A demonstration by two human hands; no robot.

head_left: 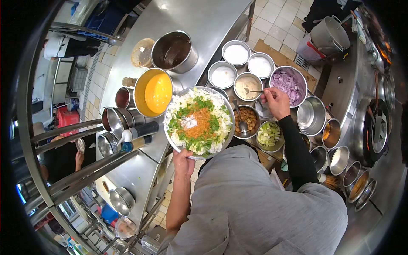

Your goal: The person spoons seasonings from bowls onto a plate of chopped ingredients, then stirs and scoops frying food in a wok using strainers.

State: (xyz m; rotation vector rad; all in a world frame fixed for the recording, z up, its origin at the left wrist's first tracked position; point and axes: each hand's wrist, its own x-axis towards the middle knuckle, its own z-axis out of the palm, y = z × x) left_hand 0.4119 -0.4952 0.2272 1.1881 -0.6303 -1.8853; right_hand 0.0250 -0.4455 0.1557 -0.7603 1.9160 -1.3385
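My left hand [183,162] grips the near rim of a wide metal bowl [230,136]. Inside the bowl lie chopped white pieces, green leaves, an orange-brown crumbly heap [203,123] and a small mound of white powder [189,121]. To the right, my right hand [276,102] is closed on the handle of a small spoon [255,91]. The spoon's tip rests in a round container of beige powder [247,83]. Just beyond that hand is a pot of chopped purple onion [289,85]. Below it are a container of browned cubes [245,119] and one of chopped green pieces [269,134].
Three containers of white powder [236,54] stand behind the beige one. A pot of yellow liquid [157,92] and a dark pot [173,50] stand on the steel counter [187,17]. Metal rails [80,165] cross the left side. Another person's hand [79,158] shows at far left.
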